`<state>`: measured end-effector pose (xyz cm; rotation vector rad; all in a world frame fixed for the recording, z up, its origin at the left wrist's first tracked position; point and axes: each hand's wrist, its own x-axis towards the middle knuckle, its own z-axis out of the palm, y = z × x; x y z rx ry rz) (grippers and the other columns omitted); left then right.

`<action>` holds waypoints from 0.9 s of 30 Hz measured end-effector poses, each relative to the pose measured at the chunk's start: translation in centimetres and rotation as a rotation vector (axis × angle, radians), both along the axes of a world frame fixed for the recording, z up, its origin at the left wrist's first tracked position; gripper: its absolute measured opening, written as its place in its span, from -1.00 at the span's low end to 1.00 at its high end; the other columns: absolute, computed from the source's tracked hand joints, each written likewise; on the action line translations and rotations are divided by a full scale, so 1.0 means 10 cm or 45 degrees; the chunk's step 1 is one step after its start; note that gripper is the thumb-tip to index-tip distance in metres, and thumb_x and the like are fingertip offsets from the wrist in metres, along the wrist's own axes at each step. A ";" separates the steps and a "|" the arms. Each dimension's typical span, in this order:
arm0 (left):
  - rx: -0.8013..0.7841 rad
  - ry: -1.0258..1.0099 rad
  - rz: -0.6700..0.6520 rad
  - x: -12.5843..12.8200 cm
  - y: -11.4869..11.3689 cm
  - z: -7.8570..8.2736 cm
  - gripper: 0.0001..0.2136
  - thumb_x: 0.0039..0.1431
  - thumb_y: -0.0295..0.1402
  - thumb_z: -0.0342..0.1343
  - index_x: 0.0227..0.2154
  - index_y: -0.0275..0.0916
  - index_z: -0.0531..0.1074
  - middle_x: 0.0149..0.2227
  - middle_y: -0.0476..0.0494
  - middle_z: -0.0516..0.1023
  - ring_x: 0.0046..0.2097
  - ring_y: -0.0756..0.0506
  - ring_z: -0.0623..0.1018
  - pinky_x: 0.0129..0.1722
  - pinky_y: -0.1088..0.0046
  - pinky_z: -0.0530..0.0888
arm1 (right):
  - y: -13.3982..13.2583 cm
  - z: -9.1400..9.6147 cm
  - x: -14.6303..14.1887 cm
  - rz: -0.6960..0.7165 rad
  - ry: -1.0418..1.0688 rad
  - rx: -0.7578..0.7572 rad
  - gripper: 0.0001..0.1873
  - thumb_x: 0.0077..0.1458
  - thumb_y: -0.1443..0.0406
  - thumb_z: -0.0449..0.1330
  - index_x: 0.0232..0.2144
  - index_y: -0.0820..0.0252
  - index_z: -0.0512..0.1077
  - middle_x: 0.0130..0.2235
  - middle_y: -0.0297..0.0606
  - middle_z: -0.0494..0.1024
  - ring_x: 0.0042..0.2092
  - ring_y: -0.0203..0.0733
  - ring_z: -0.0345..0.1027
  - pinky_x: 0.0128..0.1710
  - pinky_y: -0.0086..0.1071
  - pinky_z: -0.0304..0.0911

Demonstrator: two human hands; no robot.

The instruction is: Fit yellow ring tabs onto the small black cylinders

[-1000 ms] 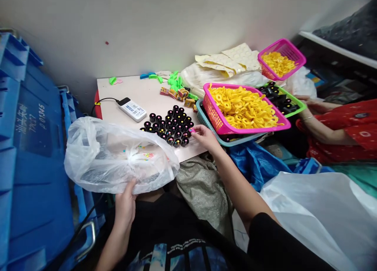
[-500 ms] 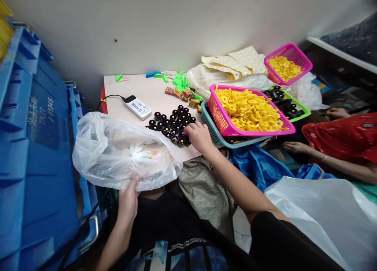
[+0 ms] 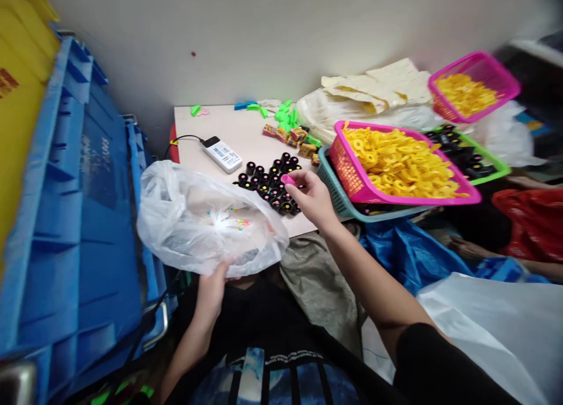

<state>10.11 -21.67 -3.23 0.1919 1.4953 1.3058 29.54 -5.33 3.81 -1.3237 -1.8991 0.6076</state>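
Thin translucent white plastic bag (image 3: 189, 217), crinkled, faintly glossy; small pink plastic piece (image 3: 287, 179), glossy; short black plastic cylinders (image 3: 268, 188), smooth; yellow rings (image 3: 400, 161), matt, soft-looking, material unclear; hot-pink plastic mesh basket (image 3: 396, 198), glossy rim; teal plastic tray (image 3: 338, 199), smooth; blue ribbed plastic crate (image 3: 79, 217), semi-gloss; bent metal crate handle (image 3: 162, 323), dull; pale tabletop (image 3: 211, 129), smooth, matt; crumpled blue plastic sheet (image 3: 409, 255), shiny; grey-green cloth (image 3: 316, 293), soft, wrinkled; white plastic power bank (image 3: 222, 155), smooth.
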 end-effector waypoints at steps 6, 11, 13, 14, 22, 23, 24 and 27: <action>0.216 0.138 -0.208 0.02 -0.22 -0.04 -0.64 -0.04 -0.20 0.26 -0.19 -0.31 0.54 -0.02 -0.26 0.55 0.10 -0.25 0.49 0.20 0.15 0.34 | -0.32 -0.15 -0.87 0.741 -0.337 -0.135 -0.85 0.15 0.40 0.16 -0.21 0.20 0.48 -0.16 -0.18 0.55 -0.12 -0.17 0.40 -0.09 -0.32 0.26; 0.293 0.002 -0.575 -0.19 -0.40 0.01 -0.44 -0.07 -0.23 0.33 0.05 -0.26 0.42 0.11 -0.30 0.47 0.26 -0.26 0.33 0.30 0.15 0.18 | -0.26 -0.17 -0.91 0.648 -0.636 -0.131 -0.79 0.15 0.42 0.15 -0.18 0.22 0.52 -0.11 -0.13 0.53 -0.11 -0.16 0.41 -0.11 -0.35 0.24; 0.296 -0.067 -0.679 -0.22 -0.40 -0.02 -0.35 -0.13 -0.26 0.36 0.09 -0.24 0.37 0.14 -0.31 0.44 0.28 -0.28 0.29 0.30 0.12 0.17 | -0.25 -0.09 -0.78 0.486 -0.666 -0.206 -0.76 0.14 0.41 0.15 -0.14 0.24 0.51 -0.11 -0.14 0.53 -0.15 -0.17 0.42 -0.16 -0.38 0.25; 0.281 -0.067 -0.695 -0.21 -0.38 -0.04 -0.34 -0.16 -0.28 0.37 0.08 -0.25 0.37 0.13 -0.31 0.44 0.28 -0.28 0.29 0.31 0.10 0.14 | -0.26 -0.05 -0.71 0.419 -0.717 -0.246 -0.76 0.15 0.40 0.14 -0.13 0.25 0.51 -0.12 -0.13 0.54 -0.16 -0.16 0.43 -0.17 -0.38 0.25; 0.073 -0.105 -0.035 0.16 -0.06 -0.04 -0.51 -0.24 -0.43 0.32 -0.12 -0.26 0.47 0.01 -0.21 0.54 0.11 -0.25 0.48 0.16 0.17 0.37 | -0.52 -0.19 -0.47 0.271 -1.154 -0.406 -0.71 0.19 0.46 0.01 -0.15 0.29 0.50 -0.11 -0.02 0.54 -0.13 -0.07 0.47 -0.19 -0.36 0.27; 0.049 -0.173 0.021 0.19 -0.03 0.00 -0.51 -0.24 -0.43 0.32 -0.12 -0.28 0.46 -0.03 -0.21 0.56 0.04 -0.23 0.52 0.07 0.21 0.43 | -0.54 -0.22 -0.45 0.250 -1.175 -0.403 -0.70 0.19 0.46 0.00 -0.14 0.31 0.49 -0.10 0.00 0.53 -0.13 -0.06 0.47 -0.19 -0.35 0.28; 0.023 -0.221 0.059 0.21 -0.01 0.04 -0.52 -0.25 -0.43 0.32 -0.13 -0.30 0.46 -0.08 -0.21 0.58 -0.04 -0.20 0.56 -0.01 0.26 0.47 | -0.55 -0.23 -0.44 0.238 -1.189 -0.405 -0.69 0.19 0.47 -0.01 -0.13 0.33 0.49 -0.09 0.03 0.53 -0.13 -0.05 0.47 -0.19 -0.34 0.29; -0.019 -0.269 0.079 0.26 0.01 0.10 -0.58 -0.27 -0.44 0.34 -0.23 -0.35 0.48 -0.22 -0.17 0.60 -0.20 -0.10 0.57 -0.17 0.38 0.48 | -0.53 -0.24 -0.44 0.264 -1.166 -0.434 -0.71 0.20 0.44 0.01 -0.14 0.36 0.50 -0.10 0.04 0.54 -0.11 -0.02 0.47 -0.17 -0.32 0.29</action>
